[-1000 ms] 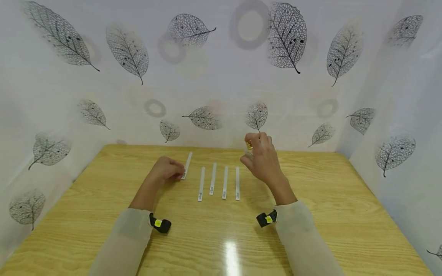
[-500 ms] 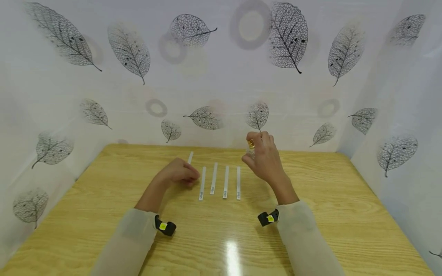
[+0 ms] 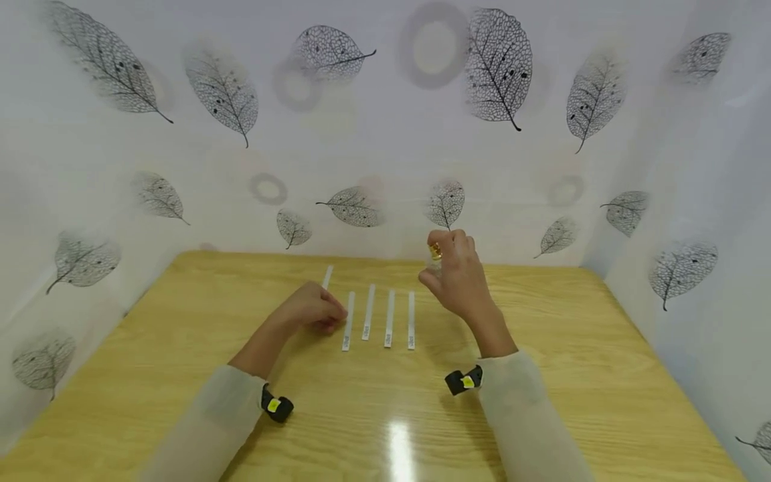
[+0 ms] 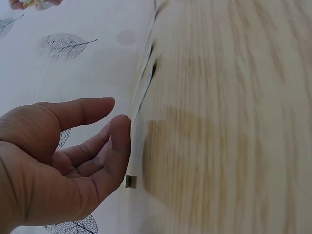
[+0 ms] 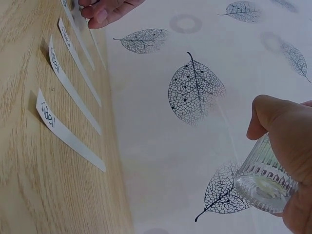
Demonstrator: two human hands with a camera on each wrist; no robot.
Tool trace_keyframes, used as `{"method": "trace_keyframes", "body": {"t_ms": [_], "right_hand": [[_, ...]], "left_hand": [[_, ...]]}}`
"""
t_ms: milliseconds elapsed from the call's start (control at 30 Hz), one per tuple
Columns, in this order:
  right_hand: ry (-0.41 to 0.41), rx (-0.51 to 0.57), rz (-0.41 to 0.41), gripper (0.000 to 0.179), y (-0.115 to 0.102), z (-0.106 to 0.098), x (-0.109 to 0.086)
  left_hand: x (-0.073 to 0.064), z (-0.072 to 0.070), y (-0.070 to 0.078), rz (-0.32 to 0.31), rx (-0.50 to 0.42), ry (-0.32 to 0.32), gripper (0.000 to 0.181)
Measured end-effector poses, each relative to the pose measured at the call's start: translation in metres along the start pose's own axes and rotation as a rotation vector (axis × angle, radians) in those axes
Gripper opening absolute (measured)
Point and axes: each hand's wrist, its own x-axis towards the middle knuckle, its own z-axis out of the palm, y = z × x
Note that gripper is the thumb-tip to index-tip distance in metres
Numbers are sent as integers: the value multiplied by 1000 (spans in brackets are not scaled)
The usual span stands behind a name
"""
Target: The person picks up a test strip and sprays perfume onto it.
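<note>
My right hand holds a clear ribbed glass perfume bottle with a gold top, raised over the back of the table, its base showing in the right wrist view. My left hand is low over the table, fingertips right at the upper part of a white paper test strip. In the left wrist view its thumb and bent index finger stand apart with nothing between them. Behind that hand lies the leftmost strip, its lower part hidden. Printed lettering marks the near ends of the strips.
Several more strips, such as the rightmost paper strip, lie side by side on the wooden table, their printed ends curling up in the right wrist view. A white curtain with leaf prints rises behind and at both sides.
My left hand has moved right, from the leftmost strip to the one beside it. The right hand keeps the bottle in nearly the same place.
</note>
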Motion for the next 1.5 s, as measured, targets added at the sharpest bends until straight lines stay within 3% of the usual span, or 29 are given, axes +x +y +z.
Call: {"method": "trace_keyframes", "body": {"t_ms": [300,600,833,967,1500], "right_hand": [[10,17,-9,49,3,-2,1],[21,26,-12,51,5,0,1],[24,32,-21,50,3,0,2],[23,28,-16,51,3,-1,2],[18,21,1,53,3,-4,1]], "left_hand": [[-7,8,4,14,100,-4,8],[-17,19,3,-7,185,5,13],[-27,26,3,-24,153,46,22],[-28,32,2,-27,134,89,27],[-30,37,7,-57,78,146,41]]}}
